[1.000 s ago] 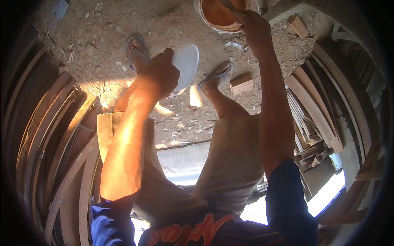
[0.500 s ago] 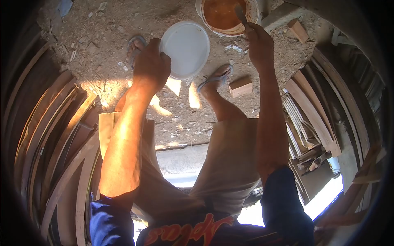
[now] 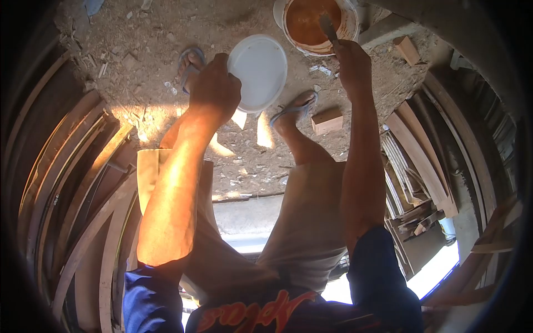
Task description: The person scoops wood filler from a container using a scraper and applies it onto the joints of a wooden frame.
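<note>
My left hand is closed on the edge of a round white bucket lid, which it holds tilted above the ground. In my right hand is a flat-bladed scraper, gripped by its handle, with the blade pointing up and to the left. That blade is over a white bucket of reddish-brown paste. Whether the blade touches the paste I cannot tell.
A wood block lies by my right foot, another block farther right near a beam. Planks are stacked on the left, more boards on the right. Chips and litter cover the dirt floor.
The lid and my left hand have shifted slightly right, and the lid looks narrower, turned more edge-on. The bucket appears a little lower and farther right in view. The scraper stays over it.
</note>
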Available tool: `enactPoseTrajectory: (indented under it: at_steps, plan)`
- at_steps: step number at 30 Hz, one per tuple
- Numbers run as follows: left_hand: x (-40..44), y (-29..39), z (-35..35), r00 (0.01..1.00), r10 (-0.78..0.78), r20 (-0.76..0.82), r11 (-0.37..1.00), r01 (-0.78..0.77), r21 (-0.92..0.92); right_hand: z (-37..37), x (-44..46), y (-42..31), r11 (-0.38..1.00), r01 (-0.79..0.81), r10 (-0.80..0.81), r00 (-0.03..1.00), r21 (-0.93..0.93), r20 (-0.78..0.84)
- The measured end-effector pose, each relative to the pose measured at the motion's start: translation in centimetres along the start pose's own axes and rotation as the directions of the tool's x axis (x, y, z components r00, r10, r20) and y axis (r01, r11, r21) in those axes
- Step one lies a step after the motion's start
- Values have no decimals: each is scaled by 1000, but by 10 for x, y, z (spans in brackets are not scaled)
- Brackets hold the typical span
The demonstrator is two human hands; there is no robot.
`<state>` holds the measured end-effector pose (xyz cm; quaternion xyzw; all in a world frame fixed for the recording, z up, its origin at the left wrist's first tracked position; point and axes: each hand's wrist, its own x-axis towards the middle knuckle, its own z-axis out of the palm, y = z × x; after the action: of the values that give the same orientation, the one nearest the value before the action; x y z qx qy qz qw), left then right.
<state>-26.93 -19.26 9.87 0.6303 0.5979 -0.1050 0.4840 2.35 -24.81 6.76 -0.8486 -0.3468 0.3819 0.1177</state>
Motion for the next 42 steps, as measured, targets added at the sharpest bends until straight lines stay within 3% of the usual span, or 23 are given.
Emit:
enactPoseTrajectory:
  at_steps: [2,5,8,10,12,13,16,18,20,22,23,25,28,30,33,36,38,40,41,42]
  plan:
    - [1,-1,2,999,26,-39,1000,-26,17,-2,-8,12,994,-32,30,999,100,18]
    - [1,-9,12,987,68,-142,996,-58,74,-6,-24,19,964,66,-65,998,259,-13]
    - [5,-10,20,964,76,-255,995,-56,85,-8,-34,12,954,-4,52,987,300,-152]
    - [1,0,17,953,64,-295,997,-48,63,-4,-31,23,992,107,-96,984,66,-147]
    - [-1,10,11,972,-114,-205,985,83,-153,-7,-36,23,995,100,-101,981,-12,-169]
    - [0,11,8,972,-113,-208,985,82,-149,-10,-39,15,992,93,-108,977,-88,-186]
    - [-1,2,8,979,-185,-90,942,151,-300,-28,-51,-11,996,35,-15,971,80,-238]
    - [5,-7,9,979,-106,-172,971,65,-228,-31,-52,-17,998,36,-21,965,51,-262]
    - [5,-8,11,976,-123,-179,963,73,-261,-22,-46,-8,999,48,-38,957,27,-288]
    - [4,-5,7,972,-142,-186,952,83,-294,9,-26,31,956,207,-262,921,-207,-288]
    - [2,-1,5,976,-169,-139,931,111,-348,14,-20,40,977,57,-73,994,-207,-75]
    - [7,0,3,977,-183,-112,907,124,-403,15,-18,34,968,111,-149,976,-224,-160]
    - [-4,-4,8,972,-168,-166,953,117,-280,8,-26,33,961,157,-197,967,-225,-164]
    - [1,-2,2,978,-192,-77,892,142,-430,4,-33,33,963,119,-165,970,-240,-181]
    - [5,-11,7,973,-173,-151,941,118,-316,-6,-42,21,976,93,-135,969,-199,-208]
    - [2,-5,2,975,-190,-118,896,123,-427,-17,-48,1,989,93,-121,957,-118,-264]
    - [4,-9,5,971,-185,-151,919,116,-376,-12,-44,2,993,93,-110,946,-70,-306]
    - [4,-11,5,968,-178,-179,939,112,-325,8,-28,23,928,152,-248,934,-340,-258]
    - [2,-9,5,969,-200,-144,912,130,-389,17,-20,31,950,46,-77,993,-309,-86]
    - [3,-7,6,970,-215,-111,880,143,-452,14,-22,30,942,61,-96,991,-330,-93]
